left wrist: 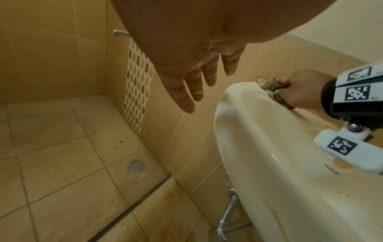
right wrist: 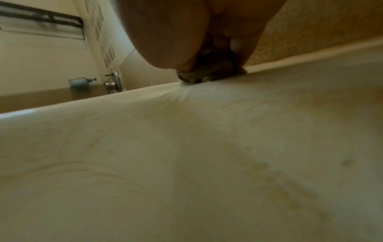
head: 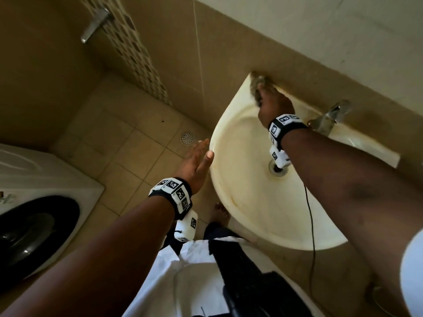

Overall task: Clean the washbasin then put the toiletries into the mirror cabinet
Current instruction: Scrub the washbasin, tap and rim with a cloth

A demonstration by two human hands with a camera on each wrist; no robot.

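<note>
Two hands apart: my right hand point(head: 274, 106) grips the scrubber point(head: 256, 84) at the sink's point(head: 238, 143) back corner by the wall, my left hand point(head: 195, 163) hangs flat and empty beside the rim, so a hard push could skid me off the edge.

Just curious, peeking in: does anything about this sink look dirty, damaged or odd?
Yes. The sink is yellowed, with brownish stains heaviest on its back ledge near the tap. The right hand grips a frayed scrubbing pad against the rim's far corner; the left hand is open beside the rim.
</note>
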